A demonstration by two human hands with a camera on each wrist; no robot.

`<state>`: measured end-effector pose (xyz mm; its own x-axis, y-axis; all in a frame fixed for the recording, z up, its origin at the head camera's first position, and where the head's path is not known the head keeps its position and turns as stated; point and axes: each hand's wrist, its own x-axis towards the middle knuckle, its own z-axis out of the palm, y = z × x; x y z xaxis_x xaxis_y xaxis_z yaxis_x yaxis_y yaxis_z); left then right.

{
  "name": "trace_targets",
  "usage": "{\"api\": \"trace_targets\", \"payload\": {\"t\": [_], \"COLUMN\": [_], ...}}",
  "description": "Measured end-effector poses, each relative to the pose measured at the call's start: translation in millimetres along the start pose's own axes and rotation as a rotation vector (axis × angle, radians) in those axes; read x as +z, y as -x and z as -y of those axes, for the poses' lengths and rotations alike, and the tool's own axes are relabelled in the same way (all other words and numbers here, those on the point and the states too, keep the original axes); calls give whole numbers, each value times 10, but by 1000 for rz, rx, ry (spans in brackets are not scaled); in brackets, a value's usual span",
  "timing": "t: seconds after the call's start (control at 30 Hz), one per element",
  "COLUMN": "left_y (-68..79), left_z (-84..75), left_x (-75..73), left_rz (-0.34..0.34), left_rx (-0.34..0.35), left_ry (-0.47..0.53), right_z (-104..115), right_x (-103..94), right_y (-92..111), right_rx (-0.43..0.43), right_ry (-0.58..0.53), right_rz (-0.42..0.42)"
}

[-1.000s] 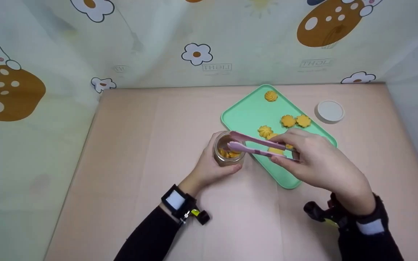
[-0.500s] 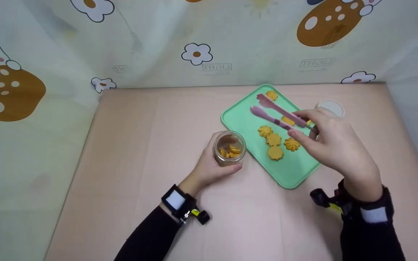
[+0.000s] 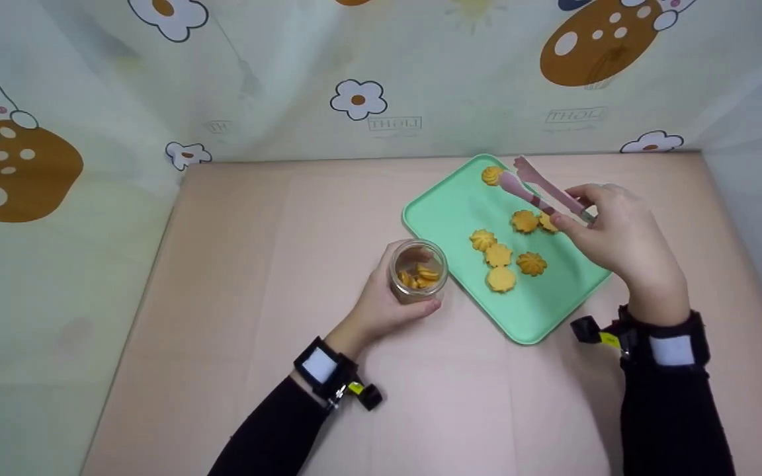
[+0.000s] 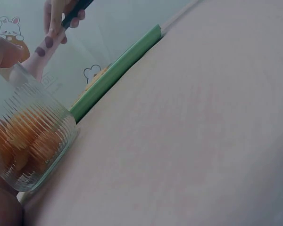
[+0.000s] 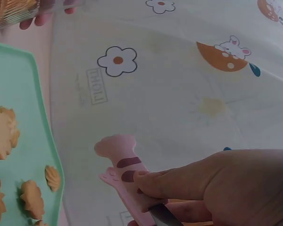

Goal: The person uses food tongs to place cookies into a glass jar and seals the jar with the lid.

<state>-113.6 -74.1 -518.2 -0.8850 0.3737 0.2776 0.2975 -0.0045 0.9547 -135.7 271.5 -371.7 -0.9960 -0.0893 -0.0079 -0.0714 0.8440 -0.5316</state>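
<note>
My left hand (image 3: 378, 311) grips a ribbed glass jar (image 4: 68, 127), with its mouth facing up in the head view. Several yellow cookies (image 3: 425, 274) lie inside it. My right hand (image 3: 639, 248) pinches a pair of pink tongs (image 3: 553, 190) over the far right edge of the green tray (image 3: 447, 211). Their tips are apart and hold nothing, near a round swirled cookie (image 3: 492, 175). More cookies lie on the tray: a flower-shaped row (image 3: 499, 255), a ridged one (image 3: 532, 264), and two side by side (image 3: 524, 221), one partly behind the tongs.
The tray sits at an angle on a pale pink tabletop (image 3: 275, 277). A printed cloth (image 3: 288, 86) hangs behind the table's back edge. My right hand covers the place where the white lid stood in earlier frames.
The right hand has carried the tongs away from the jar's mouth, up and to the right over the tray's far side. My left hand and the jar have stayed in place.
</note>
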Motion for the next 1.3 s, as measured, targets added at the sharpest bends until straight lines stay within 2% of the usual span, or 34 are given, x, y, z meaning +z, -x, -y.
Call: {"api": "trace_targets", "payload": {"t": [0.33,0.67,0.97,1.3], "left_y": [-5,-9,-5,-5], "left_z": [-2,1,-2,-14], "left_x": [-1,-4,-10,-2], "left_rz": [8,8,6,2], "left_rx": [-9,-12,-15,-18], "left_ry": [12,8,6,-10], "right_z": [-168,-289,-319,-338], "right_x": [65,-101,-166,-155], "right_y": [-109,-67,-38,-51], "right_rx": [40,92,123,101], "right_ry": [42,82,107,112], "right_rz": [88,263,279,306]}}
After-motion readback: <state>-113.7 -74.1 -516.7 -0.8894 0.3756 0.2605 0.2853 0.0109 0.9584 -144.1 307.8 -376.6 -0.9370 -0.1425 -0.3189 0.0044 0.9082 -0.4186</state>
